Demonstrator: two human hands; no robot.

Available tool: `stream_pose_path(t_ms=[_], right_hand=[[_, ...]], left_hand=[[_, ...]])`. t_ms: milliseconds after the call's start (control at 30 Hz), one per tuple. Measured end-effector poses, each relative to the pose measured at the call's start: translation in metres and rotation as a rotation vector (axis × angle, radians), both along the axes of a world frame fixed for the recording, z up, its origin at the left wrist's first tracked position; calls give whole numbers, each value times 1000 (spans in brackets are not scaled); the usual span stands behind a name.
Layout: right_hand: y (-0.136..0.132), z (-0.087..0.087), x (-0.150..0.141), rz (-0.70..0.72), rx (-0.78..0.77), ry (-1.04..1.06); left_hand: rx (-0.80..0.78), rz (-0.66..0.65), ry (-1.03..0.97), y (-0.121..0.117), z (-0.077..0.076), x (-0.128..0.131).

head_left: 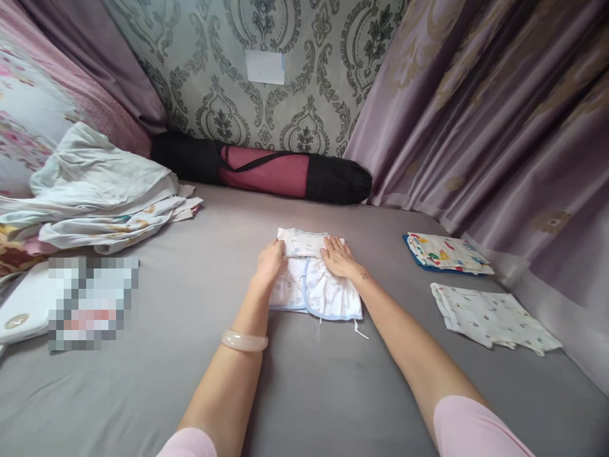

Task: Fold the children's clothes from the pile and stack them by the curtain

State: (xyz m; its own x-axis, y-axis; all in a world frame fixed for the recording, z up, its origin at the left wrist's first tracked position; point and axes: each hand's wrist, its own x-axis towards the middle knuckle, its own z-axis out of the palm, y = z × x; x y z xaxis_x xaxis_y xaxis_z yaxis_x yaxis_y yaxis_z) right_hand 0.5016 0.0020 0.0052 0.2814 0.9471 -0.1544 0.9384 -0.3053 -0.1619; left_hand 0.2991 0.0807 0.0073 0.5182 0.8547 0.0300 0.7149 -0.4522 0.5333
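Note:
A small white baby shirt [328, 295] with a light blue trim and a faint print lies in front of me on the grey sheet. Its far part is folded over into a flat band, and white ties hang from the near edge. At the left end of that band, my left hand [272, 260] is closed on the cloth, its fingers partly hidden. My right hand [339, 256] rests flat on the band's right end, palm down with fingers stretched out.
Folded printed clothes [447, 252] and a white patterned garment [492, 317] lie to the right. At the left are a heap of clothes [104, 184] and a blurred packet [95, 304]. A black and red roll bag [266, 170] lies along the wall, beside purple curtains [457, 114].

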Motion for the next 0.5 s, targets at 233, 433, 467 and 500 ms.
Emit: stream_pose_path(t_ms=[233, 433, 467, 500], right_hand=[[23, 14, -40, 103, 129, -21], [33, 5, -57, 141, 43, 56], [34, 6, -56, 141, 29, 62], [34, 7, -55, 139, 10, 72]], left_hand=[[-80, 73, -89, 9, 9, -6], [-121, 130, -145, 14, 8, -12], [-127, 138, -154, 15, 8, -13], [-131, 146, -165, 15, 8, -13]])
